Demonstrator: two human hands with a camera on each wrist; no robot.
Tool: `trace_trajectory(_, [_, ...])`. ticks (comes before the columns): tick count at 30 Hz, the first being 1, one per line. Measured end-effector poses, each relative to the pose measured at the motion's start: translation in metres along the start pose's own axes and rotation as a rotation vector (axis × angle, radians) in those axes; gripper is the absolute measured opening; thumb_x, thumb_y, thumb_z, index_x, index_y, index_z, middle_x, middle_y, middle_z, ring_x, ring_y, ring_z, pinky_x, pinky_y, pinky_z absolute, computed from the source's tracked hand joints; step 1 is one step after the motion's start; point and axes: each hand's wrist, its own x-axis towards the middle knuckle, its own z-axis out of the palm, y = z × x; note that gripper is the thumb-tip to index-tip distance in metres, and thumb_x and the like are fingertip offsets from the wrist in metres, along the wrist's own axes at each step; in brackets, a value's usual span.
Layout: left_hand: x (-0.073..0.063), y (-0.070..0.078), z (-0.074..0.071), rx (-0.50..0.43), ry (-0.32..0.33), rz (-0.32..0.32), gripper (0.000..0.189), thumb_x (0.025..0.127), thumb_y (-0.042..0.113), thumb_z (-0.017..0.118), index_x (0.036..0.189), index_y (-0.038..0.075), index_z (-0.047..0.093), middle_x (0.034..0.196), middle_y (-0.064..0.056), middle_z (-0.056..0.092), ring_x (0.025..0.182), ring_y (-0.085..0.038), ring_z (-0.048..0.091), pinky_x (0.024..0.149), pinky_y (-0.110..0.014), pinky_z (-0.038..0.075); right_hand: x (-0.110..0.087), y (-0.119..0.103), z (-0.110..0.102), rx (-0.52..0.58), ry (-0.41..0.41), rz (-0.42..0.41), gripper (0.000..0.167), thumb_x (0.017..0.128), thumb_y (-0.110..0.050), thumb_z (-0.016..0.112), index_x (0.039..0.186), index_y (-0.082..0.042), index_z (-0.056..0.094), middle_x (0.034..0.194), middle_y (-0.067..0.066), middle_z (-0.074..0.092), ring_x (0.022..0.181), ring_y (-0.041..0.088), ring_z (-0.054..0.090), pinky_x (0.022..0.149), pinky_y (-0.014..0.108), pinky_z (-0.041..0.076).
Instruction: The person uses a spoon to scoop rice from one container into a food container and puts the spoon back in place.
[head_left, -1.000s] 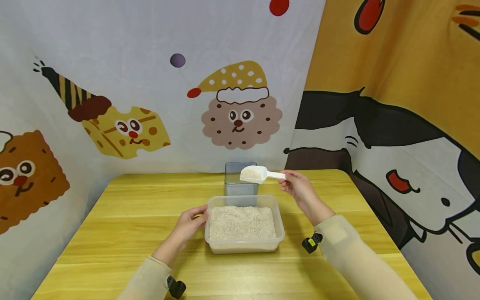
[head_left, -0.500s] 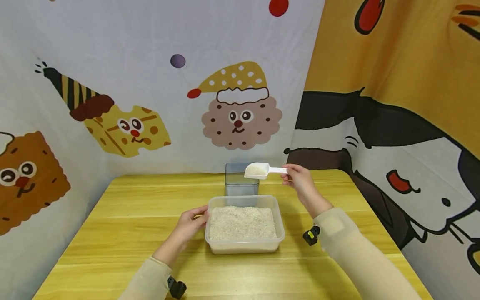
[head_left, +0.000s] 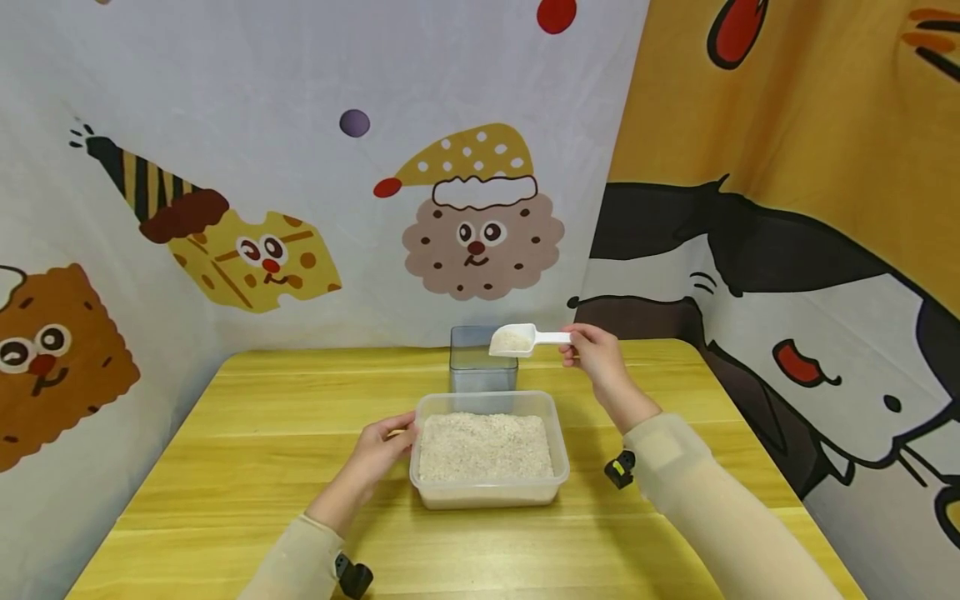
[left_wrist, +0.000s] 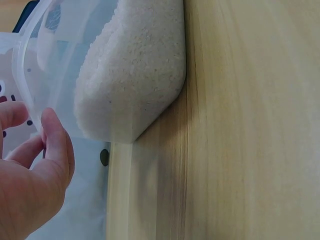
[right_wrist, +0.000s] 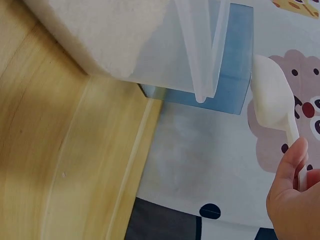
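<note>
In the head view my right hand [head_left: 606, 367] grips the handle of a white scoop [head_left: 517, 340] that carries some rice. The scoop is level, above the bluish clear container [head_left: 483, 380] at the back, its bowl over that container's right part. A clear plastic tub [head_left: 491, 493] of rice [head_left: 483, 447] stands in front. At the tub's left side, my left hand [head_left: 377, 446] pinches the rim, thumb and fingers on either side in the left wrist view. From the right wrist view, only the underside of the scoop [right_wrist: 272, 92] shows, so its contents are hidden there.
Both containers stand on a yellow wooden table [head_left: 300, 467], the tub just in front of the bluish one. A white printed cloth [head_left: 300, 83] hangs behind the table's far edge, and a cartoon-printed cloth [head_left: 787, 208] hangs on the right.
My right hand has lifted the scoop slightly and shifted it a little right, still above the back container. It barely moves over the last half second. My left hand stays on the tub.
</note>
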Motion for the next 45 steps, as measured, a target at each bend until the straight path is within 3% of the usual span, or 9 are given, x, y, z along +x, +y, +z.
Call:
trace_trajectory(12, [-0.001, 0.001, -0.001, -0.001, -0.013, 0.0, 0.042, 0.096, 0.013, 0.055, 0.134, -0.003, 0.049, 0.129, -0.019, 0.049, 0.105, -0.019, 0.058, 0.092, -0.034, 0.052, 0.001, 0.0, 0.008, -0.149, 0.033, -0.175, 0.026, 0.1, -0.009, 0.045, 0.112, 0.007, 0.061, 0.08, 0.015, 0.061, 0.059, 0.007, 0.055, 0.055, 0.018, 0.053])
trace_trajectory(16, [-0.001, 0.0, -0.001, -0.009, -0.012, -0.001, 0.042, 0.096, 0.013, 0.056, 0.134, -0.003, 0.05, 0.129, -0.02, 0.05, 0.105, -0.018, 0.058, 0.092, -0.034, 0.052, -0.001, -0.002, 0.01, -0.27, 0.048, -0.264, 0.024, 0.099, -0.009, 0.047, 0.109, 0.005, 0.064, 0.082, 0.02, 0.063, 0.057, 0.008, 0.056, 0.057, 0.026, 0.056])
trace_trajectory(25, [-0.002, 0.001, -0.001, -0.009, -0.01, -0.004, 0.043, 0.095, 0.014, 0.056, 0.135, -0.002, 0.049, 0.129, -0.02, 0.049, 0.106, -0.019, 0.058, 0.093, -0.035, 0.051, -0.008, 0.002, 0.009, -0.585, 0.023, -0.642, 0.021, 0.098, -0.01, 0.05, 0.108, -0.002, 0.066, 0.092, 0.015, 0.065, 0.067, 0.021, 0.059, 0.054, 0.028, 0.053])
trace_trajectory(30, [-0.002, 0.001, -0.001, -0.01, -0.009, -0.001, 0.043, 0.095, 0.013, 0.056, 0.134, -0.003, 0.049, 0.129, -0.02, 0.049, 0.107, -0.02, 0.057, 0.093, -0.035, 0.051, -0.015, 0.001, 0.009, -0.788, -0.024, -0.909, 0.018, 0.095, -0.005, 0.054, 0.107, -0.005, 0.068, 0.101, 0.01, 0.066, 0.086, 0.023, 0.061, 0.072, 0.035, 0.055])
trace_trajectory(34, [-0.002, 0.001, -0.001, -0.013, 0.0, 0.0, 0.042, 0.095, 0.012, 0.056, 0.134, -0.003, 0.05, 0.128, -0.02, 0.05, 0.105, -0.018, 0.058, 0.092, -0.034, 0.052, -0.018, 0.0, 0.011, -0.853, -0.063, -1.016, 0.017, 0.093, -0.002, 0.057, 0.105, -0.005, 0.068, 0.097, 0.008, 0.066, 0.093, 0.023, 0.06, 0.079, 0.036, 0.055])
trace_trajectory(37, [-0.002, 0.001, -0.001, -0.016, -0.001, 0.006, 0.041, 0.095, 0.011, 0.056, 0.133, -0.004, 0.05, 0.127, -0.02, 0.05, 0.104, -0.018, 0.058, 0.092, -0.034, 0.052, -0.019, 0.0, 0.011, -0.825, -0.061, -1.013, 0.017, 0.092, -0.001, 0.057, 0.105, -0.005, 0.067, 0.096, 0.008, 0.065, 0.088, 0.021, 0.06, 0.074, 0.034, 0.054])
trace_trajectory(39, [-0.002, 0.001, -0.001, -0.017, -0.005, 0.01, 0.041, 0.095, 0.01, 0.055, 0.133, -0.004, 0.05, 0.127, -0.02, 0.05, 0.104, -0.019, 0.058, 0.092, -0.035, 0.052, -0.019, 0.001, 0.011, -0.771, -0.042, -0.96, 0.017, 0.093, -0.003, 0.056, 0.106, -0.005, 0.068, 0.096, 0.008, 0.066, 0.079, 0.019, 0.059, 0.066, 0.031, 0.054])
trace_trajectory(42, [-0.002, 0.001, -0.001, -0.013, -0.007, 0.011, 0.041, 0.095, 0.01, 0.055, 0.133, -0.004, 0.05, 0.128, -0.02, 0.05, 0.105, -0.02, 0.058, 0.092, -0.035, 0.052, -0.017, 0.003, 0.011, -0.598, -0.023, -0.788, 0.019, 0.097, -0.007, 0.052, 0.107, -0.002, 0.067, 0.093, 0.014, 0.066, 0.07, 0.019, 0.059, 0.057, 0.026, 0.052])
trace_trajectory(45, [-0.002, 0.001, -0.001, -0.012, -0.008, 0.008, 0.041, 0.095, 0.011, 0.055, 0.134, -0.003, 0.05, 0.129, -0.02, 0.049, 0.106, -0.02, 0.057, 0.092, -0.035, 0.051, -0.014, 0.003, 0.009, -0.33, -0.032, -0.531, 0.024, 0.098, -0.01, 0.049, 0.11, 0.004, 0.065, 0.086, 0.018, 0.065, 0.066, 0.021, 0.06, 0.054, 0.022, 0.053])
